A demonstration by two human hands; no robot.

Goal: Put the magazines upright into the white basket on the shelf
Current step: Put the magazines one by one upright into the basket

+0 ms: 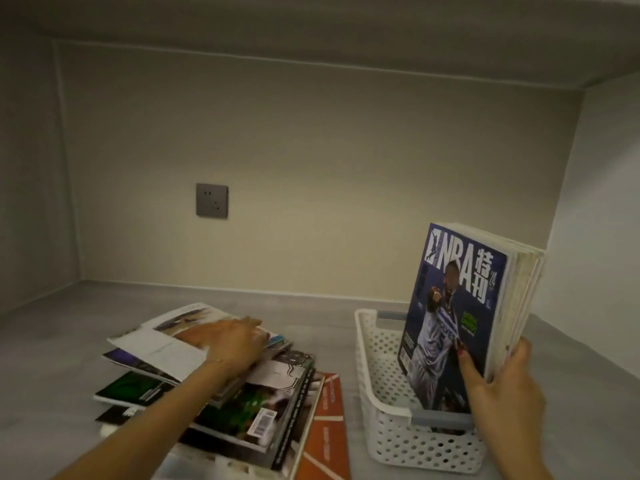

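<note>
A white perforated basket [375, 379] stands on the grey shelf at the right. Several magazines stand upright in its right side, the front one a blue NBA magazine [450, 306]. My right hand [502, 386] grips the near edge of this upright bundle, thumb on the blue cover. At the left lies a loose pile of magazines [263, 403]. My left hand [232, 341] rests on the top magazine [162, 344], whose cover is lifted and curled; whether the fingers grip it is unclear.
A grey wall socket [212, 200] sits on the back wall. An orange magazine [327, 441] pokes out beside the pile near the basket. The shelf's side walls close in left and right, and its ceiling hangs low above.
</note>
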